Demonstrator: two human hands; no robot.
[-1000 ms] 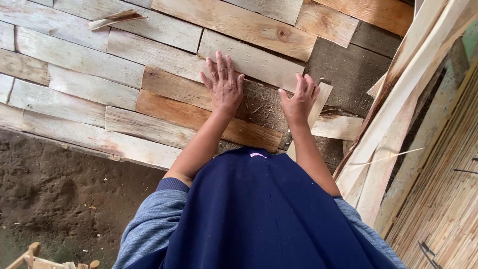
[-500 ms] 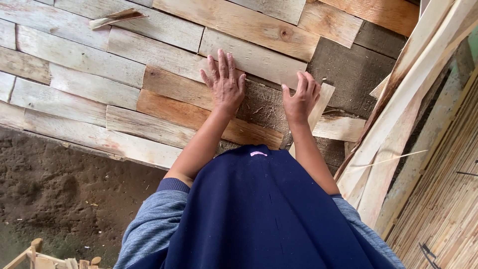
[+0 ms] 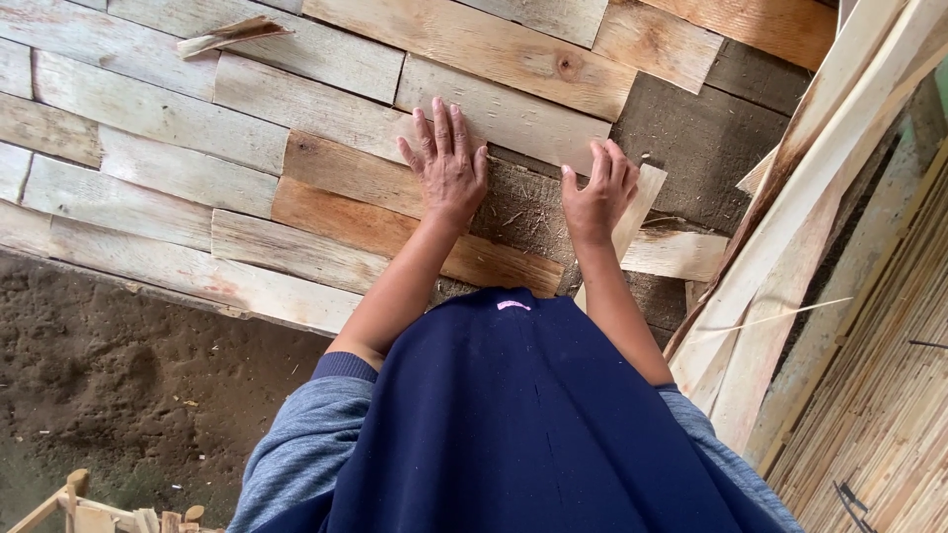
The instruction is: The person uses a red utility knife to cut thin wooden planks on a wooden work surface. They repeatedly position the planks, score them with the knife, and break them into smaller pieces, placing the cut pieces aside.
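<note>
Your left hand (image 3: pixel 446 168) lies flat, fingers spread, palm down across the edge where the reddish-brown plank (image 3: pixel 395 212) meets the bare dark gap (image 3: pixel 528 212) in the plank floor. Your right hand (image 3: pixel 597 192) is also open and holds nothing; its fingers are loosely fanned over the end of a narrow pale strip (image 3: pixel 632 222) that leans across that gap. Whether the fingertips actually press the strip or only rest above it is hard to tell from this angle.

To seat a piece well here, keep the left palm bearing down on the laid plank so that it cannot creep while you work beside it. Bring the strip round until it runs parallel with its neighbours, then slide it along the dark base rather than dropping it in, so that chips and sawdust lying in the gap are pushed clear. Check that its edge closes against the pale plank (image 3: pixel 504 109) above.

Long loose boards (image 3: pixel 790 227) lean just to your right; mind your elbow near them. The earth floor (image 3: pixel 118 385) lies to your left.
</note>
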